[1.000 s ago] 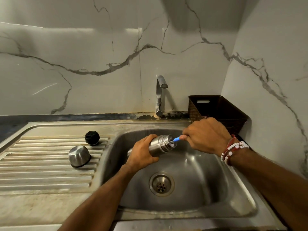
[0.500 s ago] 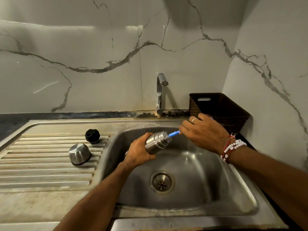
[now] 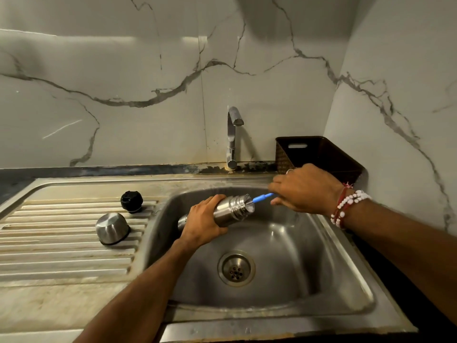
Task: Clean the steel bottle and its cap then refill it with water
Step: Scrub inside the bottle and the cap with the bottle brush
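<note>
Steel bottle (image 3: 230,212) gripped round the body by the left hand (image 3: 201,224), held over the sink (image 3: 346,293), mouth tilted toward the right hand (image 3: 304,191). Blue brush (image 3: 259,198) handle pinched in the right, bristles at the mouth. Looks like inside scrubbing; next calls for a rinse, then the black cap (image 3: 131,198) on the drainboard (image 3: 61,246).

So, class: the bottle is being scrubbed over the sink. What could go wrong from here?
1. The left hand alone grips the steel bottle, held sideways above the sink basin; if wet, it may slip and drop.
2. The right hand holds the blue brush with bristles at the bottle's mouth; pulling them out could flick water.
3. The round black stopper sits on the ribbed drainboard near the basin and might roll in.
</note>
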